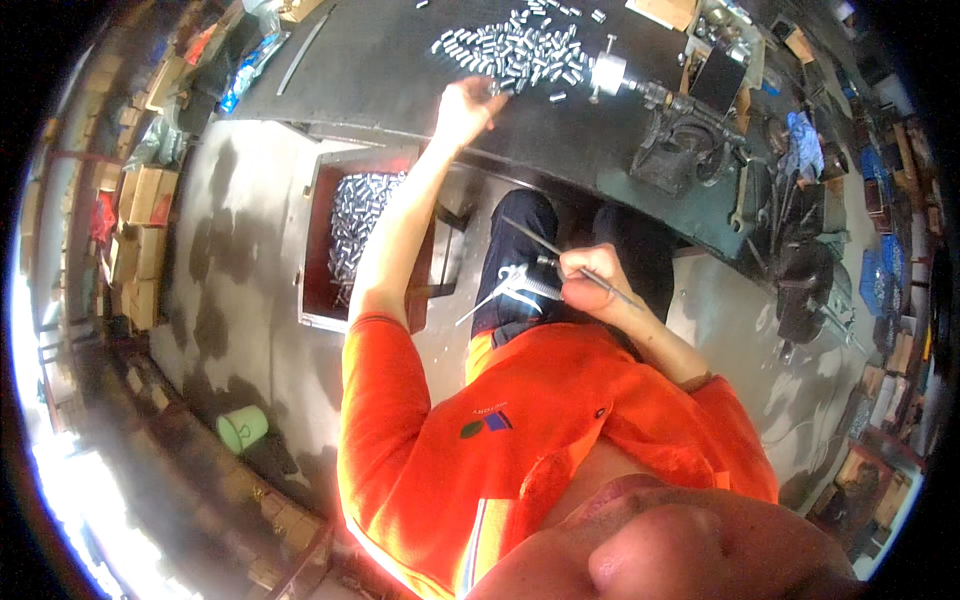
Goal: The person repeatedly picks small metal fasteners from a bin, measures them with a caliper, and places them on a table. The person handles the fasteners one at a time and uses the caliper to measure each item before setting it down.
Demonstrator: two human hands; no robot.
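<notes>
On the dark workbench lies a loose pile of small shiny metal cylinders (520,52). My left hand (466,113) reaches over the bench to the pile's near edge, its fingers curled together; what they pinch, if anything, is too small to make out. Above my lap, my right hand (594,280) is closed round a thin metal rod (535,236), which slants up to the left. A silver air blow gun (518,287) lies by my right hand, over my thigh. Right of the pile stands a round, light metal fixture (607,73) with a cross handle.
Below my left forearm, a reddish open box (320,270) holds many more cylinders. A clamp-like dark tool (675,150), a wrench (742,200) and a blue cloth (803,148) lie along the bench's right. A pale green bin (242,428) stands on the floor at left.
</notes>
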